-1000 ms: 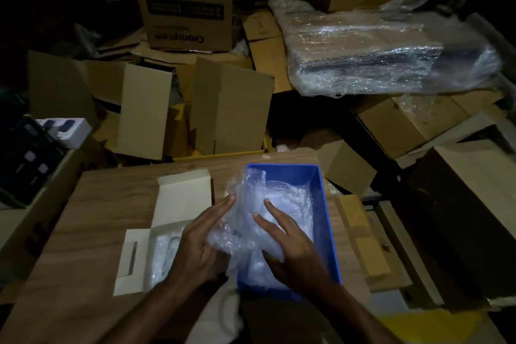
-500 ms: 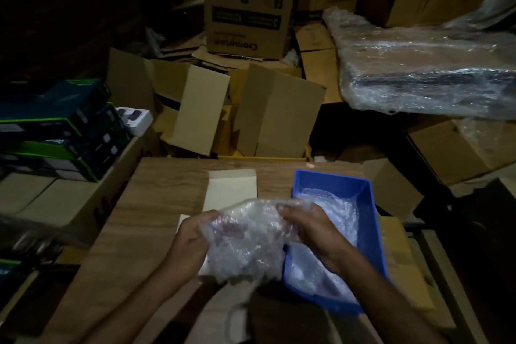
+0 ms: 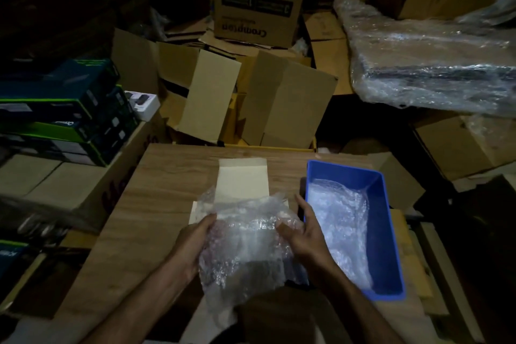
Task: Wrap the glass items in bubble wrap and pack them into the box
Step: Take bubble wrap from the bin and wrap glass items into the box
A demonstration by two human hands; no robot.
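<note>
1. A crumpled sheet of clear bubble wrap [image 3: 245, 243] is held above a wood-grain desk [image 3: 156, 204], just left of a blue plastic bin [image 3: 391, 232].
2. The left hand [image 3: 192, 243] has its grip clamped on the sheet's left edge; the right hand [image 3: 304, 234] holds the right edge with thumb pressed in and fingers loosely extended.
3. Whether glass lies inside the wrap cannot be told.
4. The rectangular bin holds more bubble wrap; a pale open carton [image 3: 240, 184] lies flat beyond the hands.
5. Cardboard boxes [image 3: 279, 103] crowd the desk's far edge.
</note>
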